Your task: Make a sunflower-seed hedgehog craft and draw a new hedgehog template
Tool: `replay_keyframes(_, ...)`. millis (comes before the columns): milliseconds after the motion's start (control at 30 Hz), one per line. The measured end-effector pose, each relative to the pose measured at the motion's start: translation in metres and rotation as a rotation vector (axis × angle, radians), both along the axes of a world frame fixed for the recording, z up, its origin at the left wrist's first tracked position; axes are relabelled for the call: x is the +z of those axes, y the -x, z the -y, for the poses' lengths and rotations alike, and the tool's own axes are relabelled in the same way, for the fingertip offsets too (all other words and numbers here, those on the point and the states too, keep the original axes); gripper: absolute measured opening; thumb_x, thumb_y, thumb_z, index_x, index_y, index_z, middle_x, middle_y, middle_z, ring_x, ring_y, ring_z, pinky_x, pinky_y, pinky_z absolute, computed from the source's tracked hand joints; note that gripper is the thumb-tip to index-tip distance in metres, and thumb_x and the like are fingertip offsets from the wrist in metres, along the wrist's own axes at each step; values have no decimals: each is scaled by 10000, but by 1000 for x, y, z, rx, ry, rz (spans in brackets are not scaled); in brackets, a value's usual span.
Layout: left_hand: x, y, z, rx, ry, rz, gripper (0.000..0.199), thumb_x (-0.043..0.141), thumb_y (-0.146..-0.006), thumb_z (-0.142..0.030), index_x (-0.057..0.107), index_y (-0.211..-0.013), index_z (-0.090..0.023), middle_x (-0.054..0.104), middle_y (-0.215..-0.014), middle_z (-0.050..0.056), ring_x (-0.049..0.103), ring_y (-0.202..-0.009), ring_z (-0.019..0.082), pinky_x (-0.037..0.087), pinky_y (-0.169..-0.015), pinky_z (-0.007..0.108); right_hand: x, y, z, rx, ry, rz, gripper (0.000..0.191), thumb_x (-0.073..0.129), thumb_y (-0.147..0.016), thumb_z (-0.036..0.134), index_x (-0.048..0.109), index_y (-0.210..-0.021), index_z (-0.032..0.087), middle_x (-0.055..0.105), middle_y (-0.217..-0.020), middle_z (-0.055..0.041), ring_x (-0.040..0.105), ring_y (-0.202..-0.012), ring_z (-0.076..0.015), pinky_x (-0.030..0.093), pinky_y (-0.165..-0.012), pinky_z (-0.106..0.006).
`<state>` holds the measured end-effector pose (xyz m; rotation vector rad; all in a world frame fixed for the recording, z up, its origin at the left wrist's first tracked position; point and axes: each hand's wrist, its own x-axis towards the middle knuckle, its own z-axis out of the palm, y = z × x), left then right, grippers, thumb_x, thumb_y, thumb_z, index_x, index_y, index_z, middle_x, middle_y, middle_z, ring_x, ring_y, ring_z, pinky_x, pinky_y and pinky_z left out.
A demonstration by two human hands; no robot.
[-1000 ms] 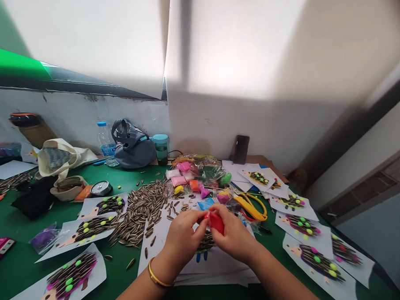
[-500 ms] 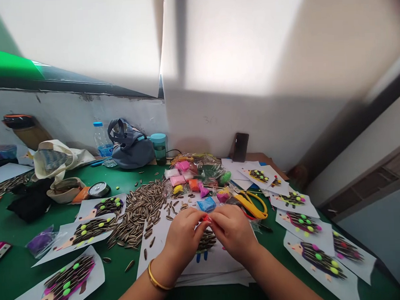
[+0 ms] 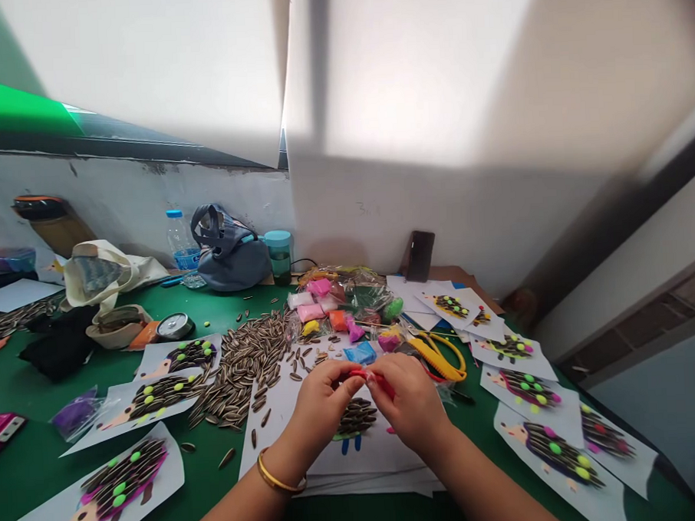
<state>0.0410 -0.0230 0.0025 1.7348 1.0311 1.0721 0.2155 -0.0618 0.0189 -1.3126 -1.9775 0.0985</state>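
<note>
My left hand (image 3: pixel 319 406) and my right hand (image 3: pixel 410 402) meet above the paper, both with fingers pinched on red modelling clay (image 3: pixel 383 383). Part of the clay seems to be in clear wrapping under my right fingers. Below them lies a white sheet (image 3: pixel 298 439) with a hedgehog picture (image 3: pixel 357 419) whose spines are sunflower seeds and whose feet are blue. My hands cover part of that picture. A blue clay packet (image 3: pixel 360 354) lies just beyond my fingertips.
A heap of sunflower seeds (image 3: pixel 242 372) spreads to the left. Clay packets (image 3: pixel 320 304) are piled at the back, near yellow-handled scissors (image 3: pixel 444 356). Finished hedgehog pictures (image 3: pixel 555 451) lie on both sides. A phone (image 3: pixel 419 256) leans against the wall.
The fingers of both hands have shifted on the red clay, and more of it shows between them. More of the hedgehog picture is uncovered. The whole view has moved slightly.
</note>
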Motion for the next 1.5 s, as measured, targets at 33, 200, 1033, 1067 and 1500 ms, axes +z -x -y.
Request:
replay_keyframes(33,-1,0,0,6,25,16,143,675,-816,-323,731,-871,-204,719,-870,41,647,-838,200,511,-780,313,-1,1,0,10,-12,11,124,513,-939,250,633,-917,229,674,-886,-59,591,-847,-225,397,-772,-361)
replay_keyframes(200,-4,-2,-1,-10,128,132,137,702,-783,-310,688,-806,-175,695,-792,36,641,-748,181,527,-693,283,-3,4,1,34,-21,-7,101,546,-920,231,634,-969,225,680,-936,-68,589,-883,-234,415,-800,-370)
replay_keyframes(1033,-1,4,-5,65,105,165,237,679,-799,-339,756,-967,-190,721,-837,49,656,-784,189,521,-734,305,-5,0,-2,60,276,-322,167,543,-939,356,645,-980,230,661,-926,-35,595,-855,-192,474,-766,-295)
replay_keyframes(1067,-2,4,-5,68,97,160,211,710,-771,-330,762,-921,-192,722,-856,52,658,-805,196,519,-742,304,-5,1,-2,61,278,-319,168,546,-937,358,646,-979,230,662,-925,-34,596,-852,-191,476,-764,-295)
replay_keyframes(1500,-2,3,-10,113,322,348,328,638,-823,-472,649,-943,-167,743,-840,65,697,-670,180,455,-578,256,-14,-12,-11,-96,302,-445,311,575,-891,434,643,-1098,212,670,-1117,-83,618,-1030,-259,492,-900,-377)
